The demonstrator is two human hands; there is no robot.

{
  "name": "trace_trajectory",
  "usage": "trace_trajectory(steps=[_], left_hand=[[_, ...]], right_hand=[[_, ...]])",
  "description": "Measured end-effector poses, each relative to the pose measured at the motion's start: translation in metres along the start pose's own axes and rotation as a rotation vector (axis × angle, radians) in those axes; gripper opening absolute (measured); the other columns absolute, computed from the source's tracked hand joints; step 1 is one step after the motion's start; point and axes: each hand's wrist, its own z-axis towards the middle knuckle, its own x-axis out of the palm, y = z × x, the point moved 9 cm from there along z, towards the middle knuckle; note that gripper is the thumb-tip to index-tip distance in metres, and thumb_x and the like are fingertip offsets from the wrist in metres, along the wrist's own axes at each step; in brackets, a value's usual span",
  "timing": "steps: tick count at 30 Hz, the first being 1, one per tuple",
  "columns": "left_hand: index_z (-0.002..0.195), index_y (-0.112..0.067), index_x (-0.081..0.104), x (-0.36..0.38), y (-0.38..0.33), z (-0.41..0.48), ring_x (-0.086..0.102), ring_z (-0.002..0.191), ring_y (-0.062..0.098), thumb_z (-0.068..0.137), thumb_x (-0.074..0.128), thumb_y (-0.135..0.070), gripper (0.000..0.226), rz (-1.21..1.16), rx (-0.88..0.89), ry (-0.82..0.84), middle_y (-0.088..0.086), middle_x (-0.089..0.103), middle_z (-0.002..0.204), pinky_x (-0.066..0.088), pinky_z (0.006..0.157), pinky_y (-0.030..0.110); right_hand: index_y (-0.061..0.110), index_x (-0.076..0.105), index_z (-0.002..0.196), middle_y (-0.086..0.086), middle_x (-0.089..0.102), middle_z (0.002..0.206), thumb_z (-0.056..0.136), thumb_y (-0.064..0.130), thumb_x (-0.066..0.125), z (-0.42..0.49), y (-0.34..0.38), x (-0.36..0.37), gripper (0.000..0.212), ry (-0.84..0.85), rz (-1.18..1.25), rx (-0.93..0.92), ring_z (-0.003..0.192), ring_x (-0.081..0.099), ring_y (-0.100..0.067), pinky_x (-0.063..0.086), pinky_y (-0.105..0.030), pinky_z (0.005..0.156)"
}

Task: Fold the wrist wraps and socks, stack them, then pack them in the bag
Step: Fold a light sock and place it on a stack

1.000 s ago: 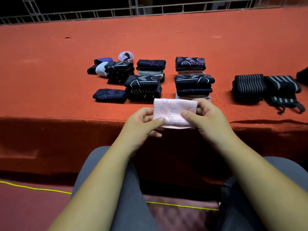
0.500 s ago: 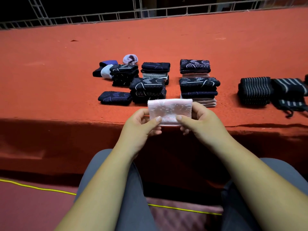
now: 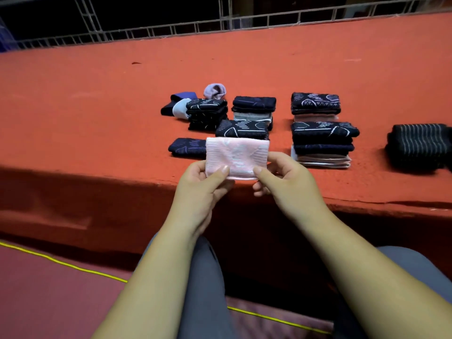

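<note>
A folded pink sock (image 3: 236,155) is held up above the near edge of the red table (image 3: 97,118). My left hand (image 3: 203,184) pinches its lower left part and my right hand (image 3: 281,177) pinches its lower right part, thumbs on top. Behind it stand several stacks of folded dark patterned socks: (image 3: 206,113), (image 3: 254,106), (image 3: 315,105), (image 3: 322,140), and one (image 3: 243,129) partly hidden by the pink sock. A single folded dark sock (image 3: 187,147) lies at the left. Folded black striped wrist wraps (image 3: 419,145) sit at the right edge.
Loose unfolded socks, blue, white and lilac (image 3: 181,107), lie behind the left stack. A metal railing (image 3: 220,25) runs along the table's far side. My grey-clad knees (image 3: 205,277) are below, with a yellow cord (image 3: 61,263) on the floor. No bag is in view.
Both hands have carried the pink sock forward and up from the table's front edge, so it now overlaps the middle dark stack. The view has tilted, pushing the wrist wraps to the right edge.
</note>
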Motion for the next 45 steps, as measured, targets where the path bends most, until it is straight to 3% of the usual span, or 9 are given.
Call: trace_trajectory(steps=[6, 10, 14, 24, 32, 35, 37, 40, 45], left_hand=[[0.124, 0.003, 0.063, -0.043, -0.022, 0.022, 0.073, 0.089, 0.018, 0.099, 0.070, -0.003, 0.028, -0.050, 0.016, -0.171, 0.010, 0.072, 0.098, 0.063, 0.078, 0.032], [0.121, -0.001, 0.060, -0.073, -0.039, 0.044, 0.074, 0.091, 0.023, 0.098, 0.071, 0.000, 0.025, -0.087, 0.067, -0.285, 0.015, 0.069, 0.108, 0.062, 0.075, 0.029], [0.124, -0.004, 0.056, -0.093, -0.047, 0.073, 0.075, 0.091, 0.022, 0.099, 0.069, 0.002, 0.029, -0.094, 0.087, -0.334, 0.019, 0.067, 0.117, 0.063, 0.076, 0.029], [0.114, -0.004, 0.063, -0.111, -0.020, 0.126, 0.074, 0.089, 0.018, 0.098, 0.072, 0.000, 0.019, 0.049, -0.013, -0.428, 0.016, 0.070, 0.111, 0.063, 0.071, 0.025], [0.119, -0.013, 0.059, -0.115, -0.020, 0.131, 0.070, 0.050, 0.011, 0.095, 0.078, -0.013, 0.030, 0.338, -0.024, -0.530, 0.012, 0.071, 0.098, 0.059, 0.055, 0.025], [0.117, -0.021, 0.054, -0.117, -0.026, 0.130, 0.064, 0.043, 0.010, 0.094, 0.077, -0.026, 0.033, 0.478, 0.023, -0.553, 0.008, 0.070, 0.091, 0.061, 0.057, 0.035], [0.115, -0.023, 0.055, -0.119, -0.035, 0.129, 0.070, 0.054, 0.018, 0.090, 0.074, -0.038, 0.034, 0.644, 0.071, -0.569, 0.006, 0.071, 0.094, 0.063, 0.068, 0.041], [0.110, -0.021, 0.061, -0.124, -0.059, 0.128, 0.067, 0.096, 0.024, 0.091, 0.065, -0.033, 0.023, 0.860, 0.206, -0.605, 0.004, 0.069, 0.106, 0.054, 0.090, 0.039], [0.102, -0.022, 0.071, -0.123, -0.088, 0.150, 0.060, 0.077, 0.007, 0.093, 0.057, -0.014, 0.018, 0.836, 0.276, -0.487, -0.013, 0.067, 0.089, 0.045, 0.068, 0.018]], right_hand=[[0.015, 0.064, 0.128, -0.015, 0.073, 0.097, 0.101, 0.004, 0.070, 0.020, 0.004, 0.044, 0.030, 0.070, -0.011, -0.056, 0.073, 0.074, -0.023, 0.064, -0.039, 0.068], [0.026, 0.065, 0.127, 0.005, 0.076, 0.096, 0.101, 0.014, 0.066, 0.039, 0.010, 0.061, 0.029, 0.070, -0.205, -0.137, 0.080, 0.076, -0.014, 0.063, -0.044, 0.081], [0.031, 0.069, 0.122, 0.019, 0.077, 0.097, 0.098, 0.019, 0.063, 0.051, 0.007, 0.072, 0.028, 0.111, -0.388, -0.175, 0.095, 0.071, -0.002, 0.054, -0.034, 0.098], [0.033, 0.072, 0.100, 0.020, 0.076, 0.082, 0.098, 0.017, 0.061, 0.058, -0.011, 0.085, 0.020, 0.239, -0.487, -0.066, 0.085, 0.070, 0.001, 0.054, -0.026, 0.085], [0.035, 0.071, 0.100, 0.021, 0.076, 0.082, 0.097, 0.018, 0.060, 0.056, -0.010, 0.085, 0.021, 0.259, -0.499, -0.049, 0.086, 0.070, 0.002, 0.055, -0.029, 0.088], [0.035, 0.071, 0.099, 0.019, 0.077, 0.083, 0.097, 0.017, 0.060, 0.055, -0.010, 0.083, 0.022, 0.261, -0.465, -0.030, 0.086, 0.071, 0.000, 0.057, -0.033, 0.090], [0.033, 0.071, 0.099, 0.015, 0.078, 0.084, 0.099, 0.015, 0.060, 0.055, -0.011, 0.081, 0.021, 0.261, -0.411, -0.012, 0.086, 0.073, -0.004, 0.058, -0.037, 0.089], [0.030, 0.072, 0.099, 0.009, 0.078, 0.084, 0.100, 0.012, 0.060, 0.057, -0.013, 0.077, 0.022, 0.251, -0.320, 0.013, 0.082, 0.074, -0.005, 0.057, -0.033, 0.081], [0.025, 0.074, 0.101, 0.004, 0.079, 0.088, 0.102, 0.012, 0.061, 0.063, -0.018, 0.069, 0.019, 0.216, -0.176, 0.100, 0.072, 0.068, -0.002, 0.048, -0.020, 0.071]])
